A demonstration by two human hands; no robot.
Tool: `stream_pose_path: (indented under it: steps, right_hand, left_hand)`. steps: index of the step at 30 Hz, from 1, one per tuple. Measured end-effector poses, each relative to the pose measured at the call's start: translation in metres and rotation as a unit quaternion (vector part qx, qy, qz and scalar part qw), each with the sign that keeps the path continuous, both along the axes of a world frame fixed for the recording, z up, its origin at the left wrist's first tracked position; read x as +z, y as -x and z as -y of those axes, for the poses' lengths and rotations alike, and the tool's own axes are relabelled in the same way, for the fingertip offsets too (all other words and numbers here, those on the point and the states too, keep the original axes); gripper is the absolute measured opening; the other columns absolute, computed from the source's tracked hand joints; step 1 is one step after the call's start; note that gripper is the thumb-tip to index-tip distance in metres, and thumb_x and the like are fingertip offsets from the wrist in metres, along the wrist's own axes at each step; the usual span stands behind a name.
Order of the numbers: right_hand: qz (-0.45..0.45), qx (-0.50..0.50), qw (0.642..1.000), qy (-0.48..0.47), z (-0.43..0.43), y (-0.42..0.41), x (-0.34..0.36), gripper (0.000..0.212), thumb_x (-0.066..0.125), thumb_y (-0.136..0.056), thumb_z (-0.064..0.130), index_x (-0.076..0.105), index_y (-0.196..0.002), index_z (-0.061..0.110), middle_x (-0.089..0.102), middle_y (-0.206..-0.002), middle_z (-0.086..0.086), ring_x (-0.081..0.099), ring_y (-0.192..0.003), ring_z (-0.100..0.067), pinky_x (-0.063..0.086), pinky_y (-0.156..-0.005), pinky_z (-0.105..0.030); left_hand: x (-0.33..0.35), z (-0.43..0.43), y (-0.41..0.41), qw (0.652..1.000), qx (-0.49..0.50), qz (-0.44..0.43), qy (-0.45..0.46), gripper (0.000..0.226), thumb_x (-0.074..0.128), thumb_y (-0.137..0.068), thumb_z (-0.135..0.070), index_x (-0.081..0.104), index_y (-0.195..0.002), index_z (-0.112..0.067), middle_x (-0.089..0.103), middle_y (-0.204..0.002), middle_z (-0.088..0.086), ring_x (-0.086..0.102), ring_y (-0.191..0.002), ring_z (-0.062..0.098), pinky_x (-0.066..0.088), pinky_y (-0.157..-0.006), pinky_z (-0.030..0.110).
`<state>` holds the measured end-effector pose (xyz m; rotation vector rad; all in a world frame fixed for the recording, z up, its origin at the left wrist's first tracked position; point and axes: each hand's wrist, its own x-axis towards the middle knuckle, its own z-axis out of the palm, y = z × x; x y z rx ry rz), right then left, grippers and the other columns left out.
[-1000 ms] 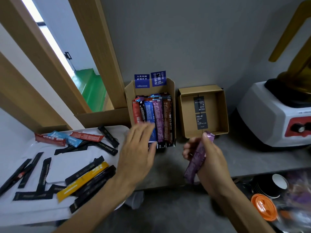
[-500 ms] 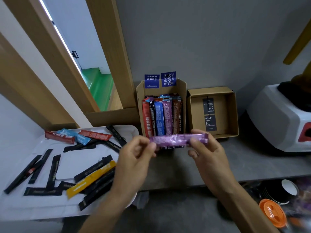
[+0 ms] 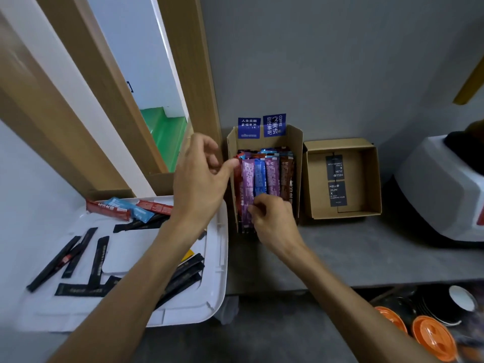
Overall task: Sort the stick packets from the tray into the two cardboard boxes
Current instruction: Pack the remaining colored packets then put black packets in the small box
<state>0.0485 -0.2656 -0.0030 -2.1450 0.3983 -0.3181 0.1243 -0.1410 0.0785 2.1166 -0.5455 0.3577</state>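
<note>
Your right hand (image 3: 275,221) pinches the lower end of the purple packet (image 3: 247,184). The packet lies in the full box (image 3: 297,153) at the far edge of the surface, between the red packets (image 3: 237,176) and a blue packet (image 3: 259,176). Your left hand (image 3: 201,176) grips nothing: its thumb tip rests against the top of the red packets by the box's left wall, and its other fingers are loosely curled.

The row looks tight, so if you push from the bottom end the purple packet may buckle rather than slide in. The lower ends seem to reach past the box's near lip. If you let go too soon, or lift your thumb first, the purple packet and its neighbours could slip out towards the near edge.

Your left forearm crosses over the tray (image 3: 221,258) at the left end of the surface. A careless pull back could sweep the black packets (image 3: 97,260) off it. The second box (image 3: 373,179) shows only a black card (image 3: 336,180).
</note>
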Motion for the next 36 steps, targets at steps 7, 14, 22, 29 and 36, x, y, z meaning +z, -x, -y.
stream_pose_path:
  steps: [7, 14, 22, 29, 36]
  right_hand:
    - [0.046, -0.074, 0.996, 0.017, -0.005, -0.004, -0.015, 0.019, 0.07, -0.091, 0.022, 0.055, -0.103, 0.02, 0.063, -0.096, 0.008, 0.063, -0.086, -0.006, 0.057, -0.072, -0.023]
    - [0.034, -0.064, 0.994, 0.085, -0.009, -0.015, -0.024, 0.011, 0.065, -0.096, 0.026, 0.063, -0.096, 0.015, 0.07, -0.09, -0.001, 0.066, -0.079, -0.015, 0.054, -0.064, -0.026]
    - [0.045, -0.08, 0.992, 0.089, -0.011, -0.007, -0.023, 0.012, 0.067, -0.093, 0.027, 0.065, -0.096, 0.016, 0.072, -0.092, 0.0, 0.069, -0.085, -0.015, 0.061, -0.076, -0.041]
    - [0.108, 0.065, 0.988, 0.094, -0.062, 0.029, 0.008, 0.009, 0.062, -0.091, 0.029, 0.067, -0.092, 0.022, 0.065, -0.084, 0.011, 0.061, -0.074, -0.007, 0.055, -0.066, -0.029]
    - [-0.008, 0.184, 0.957, 0.226, -0.126, -0.103, 0.002, 0.021, 0.053, -0.093, 0.012, 0.071, -0.104, 0.011, 0.068, -0.103, -0.011, 0.058, -0.098, -0.032, 0.05, -0.077, -0.043]
  left_hand:
    - [-0.011, 0.007, -0.015, 0.991, 0.044, 0.033, -0.126, 0.065, 0.081, -0.074, -0.051, 0.04, -0.114, -0.02, 0.048, -0.106, -0.006, 0.053, -0.092, 0.012, 0.046, -0.073, 0.027]
    - [-0.019, 0.022, -0.025, 0.979, 0.084, 0.061, -0.176, 0.067, 0.083, -0.072, -0.049, 0.04, -0.113, -0.018, 0.056, -0.112, 0.003, 0.059, -0.097, 0.02, 0.05, -0.081, 0.033]
    - [-0.019, 0.013, -0.006, 0.987, 0.065, 0.026, -0.142, 0.057, 0.074, -0.079, -0.055, 0.039, -0.108, -0.022, 0.053, -0.107, -0.003, 0.057, -0.091, 0.014, 0.045, -0.073, 0.027]
    - [-0.036, -0.123, -0.011, 0.983, 0.097, -0.035, -0.15, 0.014, 0.057, -0.098, -0.027, 0.06, -0.086, -0.02, 0.063, -0.084, -0.002, 0.058, -0.076, 0.015, 0.05, -0.066, 0.036]
    - [-0.076, -0.226, -0.123, 0.87, 0.035, -0.001, -0.491, 0.07, 0.058, -0.074, 0.009, 0.052, -0.14, -0.015, 0.053, -0.144, 0.009, 0.05, -0.127, 0.034, 0.041, -0.102, 0.044]
